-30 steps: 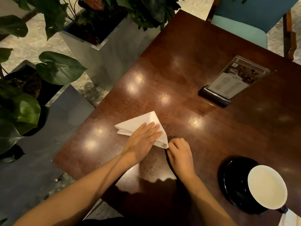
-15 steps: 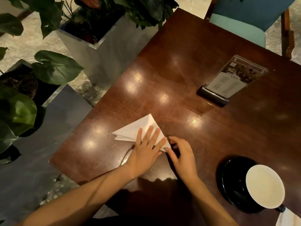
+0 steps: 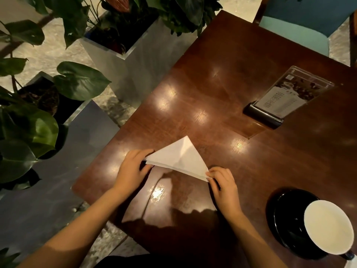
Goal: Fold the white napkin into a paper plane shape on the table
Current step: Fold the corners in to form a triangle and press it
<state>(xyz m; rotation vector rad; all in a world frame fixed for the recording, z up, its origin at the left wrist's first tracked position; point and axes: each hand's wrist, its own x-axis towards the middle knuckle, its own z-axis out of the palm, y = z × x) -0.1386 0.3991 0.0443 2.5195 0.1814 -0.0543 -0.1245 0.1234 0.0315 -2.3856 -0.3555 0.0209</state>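
Head view. The napkin [image 3: 178, 158] lies on the worktop [image 3: 222, 78], close to its near left edge and directly ahead of me. It is folded into a triangle. I have one hand at each end of its long near edge.

My left hand [image 3: 133, 169] pinches the left corner between thumb and fingers, the remaining fingers curled. My right hand [image 3: 224, 185] pinches the right corner in the same manner, thumb on top. Neither hand is spread flat on the paper. I judge that this two-corner hold keeps the long edge taut and the layers aligned, so that the piece can be turned or refolded without the stacked edges slipping apart. The near edge shows several layers, and it appears slightly raised off the worktop, though I cannot tell how far.

Orientation: the long axis runs from the left corner down to the right corner, slanting toward me on my right side. The apex points away from me, toward the far side of the worktop. A crease runs from the apex down toward the long edge.

Other items stand well apart from the work: a menu stand [image 3: 280, 99] at far right and a cup [image 3: 328, 229] on a dark saucer [image 3: 282, 215] at near right. Planters [image 3: 135, 60] stand beyond the left edge. None obstructs the fold.
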